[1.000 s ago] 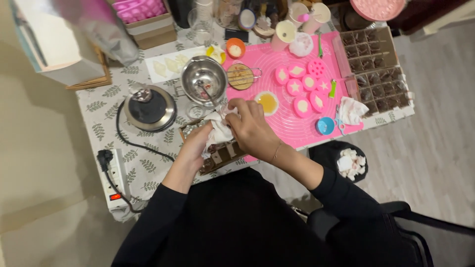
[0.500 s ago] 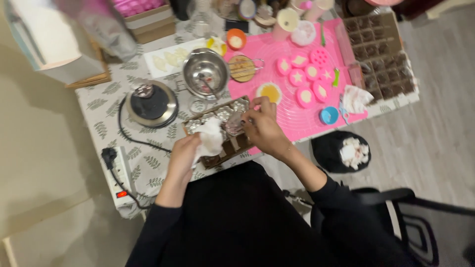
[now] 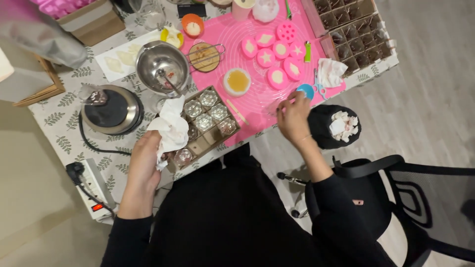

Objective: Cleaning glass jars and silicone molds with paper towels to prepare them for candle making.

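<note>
My left hand (image 3: pixel 144 160) grips a crumpled white tissue (image 3: pixel 170 126) over the left end of a cardboard box (image 3: pixel 202 146) that holds several small glass jars (image 3: pixel 204 121). My right hand (image 3: pixel 293 116) is at the front edge of the pink silicone mat (image 3: pixel 257 106), fingers bunched, just below a small blue cup (image 3: pixel 306 91). Whether those fingers hold anything is unclear. Several pink moulds (image 3: pixel 277 54) with pale fillings lie on the mat, beside a small bowl of yellow liquid (image 3: pixel 237 80).
A steel bowl (image 3: pixel 162 66) and a round hot plate (image 3: pixel 110 110) sit left of the mat. There is a divided crate (image 3: pixel 354 29) at the far right, a black bin of tissues (image 3: pixel 336 126) on the floor, a power strip (image 3: pixel 94 188) and an office chair (image 3: pixel 396 198).
My right hand left the box of jars and moved right to the mat's front edge. My left hand stays at the box with the tissue. The camera view shifted.
</note>
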